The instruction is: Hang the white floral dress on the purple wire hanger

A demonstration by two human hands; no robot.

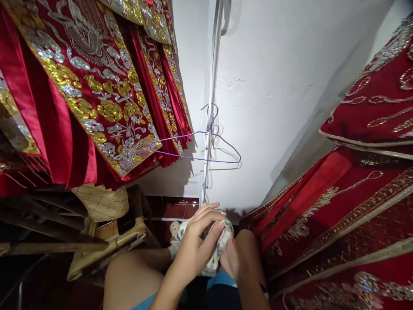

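Above my lap, a bunched white cloth [213,262] with a green print is gathered between both hands. My left hand [201,234] curls over its top, with the thumb and fingers closed on the fabric. Lower on the right side of the bundle, my right hand [230,257] grips the cloth too; it is a little blurred, and its fingertips are partly hidden by the fabric. Ahead of the hands, a purple wire hanger [195,159] hangs by its hook at a narrow metal upright [211,64], apart from both hands.
Red garments with gold and silver embroidery [109,107] hang at the left. More red embroidered fabric [322,206] fills the right side. A wooden chair [138,230] carrying a cream quilted item [103,202] and a dark phone-like object stands low left. Behind is a white wall [274,56].
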